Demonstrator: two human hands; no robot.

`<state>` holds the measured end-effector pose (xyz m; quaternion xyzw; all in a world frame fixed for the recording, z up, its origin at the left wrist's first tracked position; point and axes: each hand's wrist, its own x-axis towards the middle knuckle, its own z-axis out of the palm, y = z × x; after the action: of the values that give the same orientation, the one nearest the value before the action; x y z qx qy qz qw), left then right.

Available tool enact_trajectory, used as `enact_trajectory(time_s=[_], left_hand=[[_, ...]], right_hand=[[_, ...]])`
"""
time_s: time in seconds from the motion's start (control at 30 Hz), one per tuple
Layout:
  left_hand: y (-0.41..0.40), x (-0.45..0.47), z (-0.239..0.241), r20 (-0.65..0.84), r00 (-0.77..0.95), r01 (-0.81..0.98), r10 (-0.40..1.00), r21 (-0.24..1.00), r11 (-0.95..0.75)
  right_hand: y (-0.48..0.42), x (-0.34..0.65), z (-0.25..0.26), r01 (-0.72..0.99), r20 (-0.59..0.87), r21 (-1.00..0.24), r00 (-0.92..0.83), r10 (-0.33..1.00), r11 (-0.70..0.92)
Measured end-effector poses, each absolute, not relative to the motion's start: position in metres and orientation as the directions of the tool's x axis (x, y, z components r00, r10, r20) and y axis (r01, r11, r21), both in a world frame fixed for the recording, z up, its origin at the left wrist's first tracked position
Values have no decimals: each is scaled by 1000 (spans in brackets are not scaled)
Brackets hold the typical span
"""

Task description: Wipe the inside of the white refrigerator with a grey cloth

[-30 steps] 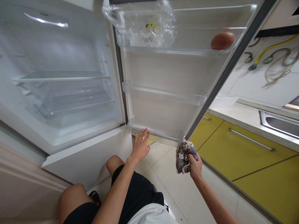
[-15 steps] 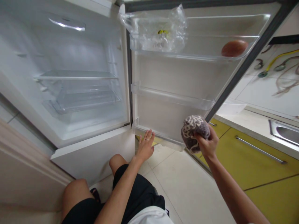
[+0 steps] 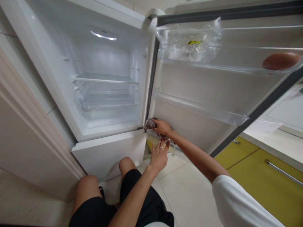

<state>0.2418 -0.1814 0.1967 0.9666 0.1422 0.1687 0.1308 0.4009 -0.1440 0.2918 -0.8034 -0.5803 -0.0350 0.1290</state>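
Observation:
An open fridge door point(image 3: 201, 85) carries clear shelves. My right hand point(image 3: 162, 126) is closed on a grey patterned cloth point(image 3: 149, 124) and presses it into the left end of the bottom door shelf point(image 3: 153, 136), close to the hinge. My left hand point(image 3: 159, 155) lies flat with fingers spread against the outer front of that same shelf, a ring on one finger. I am crouched, knees in black shorts just below the door.
The top door shelf holds a crumpled clear plastic bag point(image 3: 189, 44) and a brown round item point(image 3: 280, 60). Inside the fridge point(image 3: 106, 78) are a glass shelf and a clear drawer. Yellow cabinets point(image 3: 267, 176) and a countertop stand at right.
My right hand has swung the cloth from the right end of the bottom door shelf across to its left end by the hinge. The left hand stays on the shelf front. The view shifted left.

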Motion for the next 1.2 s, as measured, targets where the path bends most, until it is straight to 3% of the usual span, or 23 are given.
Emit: enact_trajectory(time_s=[0.17,0.57,1.03,1.2], left_hand=[[-180,238,191,284,904,226,320,317,-921],[-173,230,189,338,904,208,262,187,-960],[-172,233,186,398,877,194,270,221,-956],[-171,232,189,405,872,191,275,235,-953]], right_hand=[[-135,407,280,920,94,-220,350,932,-323],[-159,426,250,883,-162,-375,239,957,-284],[-305,448,274,873,-448,-212,313,838,-440],[-315,442,289,833,-528,-158,382,758,-531]])
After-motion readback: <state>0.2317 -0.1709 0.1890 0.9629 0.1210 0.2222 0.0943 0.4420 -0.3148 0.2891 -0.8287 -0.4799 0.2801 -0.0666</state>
